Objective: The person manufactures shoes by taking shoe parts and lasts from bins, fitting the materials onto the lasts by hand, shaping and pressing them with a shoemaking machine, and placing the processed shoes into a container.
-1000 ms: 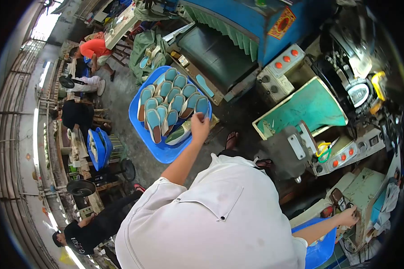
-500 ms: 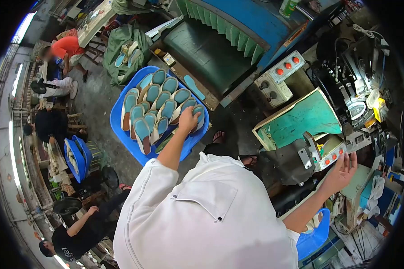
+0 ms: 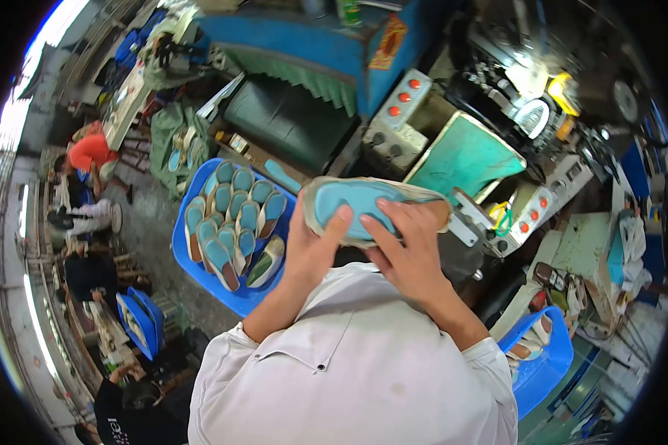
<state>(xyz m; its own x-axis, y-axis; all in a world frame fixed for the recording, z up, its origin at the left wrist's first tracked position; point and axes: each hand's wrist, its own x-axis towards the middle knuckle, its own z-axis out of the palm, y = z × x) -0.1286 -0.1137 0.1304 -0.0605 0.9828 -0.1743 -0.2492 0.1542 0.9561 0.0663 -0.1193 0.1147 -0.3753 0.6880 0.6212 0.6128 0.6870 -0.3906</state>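
Note:
Both hands hold a shoe (image 3: 349,194) in front of my chest, its light-blue sole side turned up toward me and a pale edge running around it. My left hand (image 3: 308,245) wraps its left end, thumb on the blue surface. My right hand (image 3: 408,248) grips it from the right with fingertips pressed on the blue. A brownish part shows at its right end. To the left, a blue basket (image 3: 237,298) holds many similar shoes (image 3: 219,252) with blue undersides, several stacked on one another. One shoe with a green inside (image 3: 267,262) lies near the basket's front.
A machine with a dark bed (image 3: 289,119) stands ahead, beside a control box (image 3: 393,141) with red buttons. On the right are a green-topped tray (image 3: 467,159), another button panel (image 3: 531,215) and a second blue basket (image 3: 545,371) of shoes. Other people (image 3: 93,156) are at the left.
My left hand has lifted a shoe out of the basket to my chest. My right hand has left the button panel and now grips the shoe too. The view has shifted.

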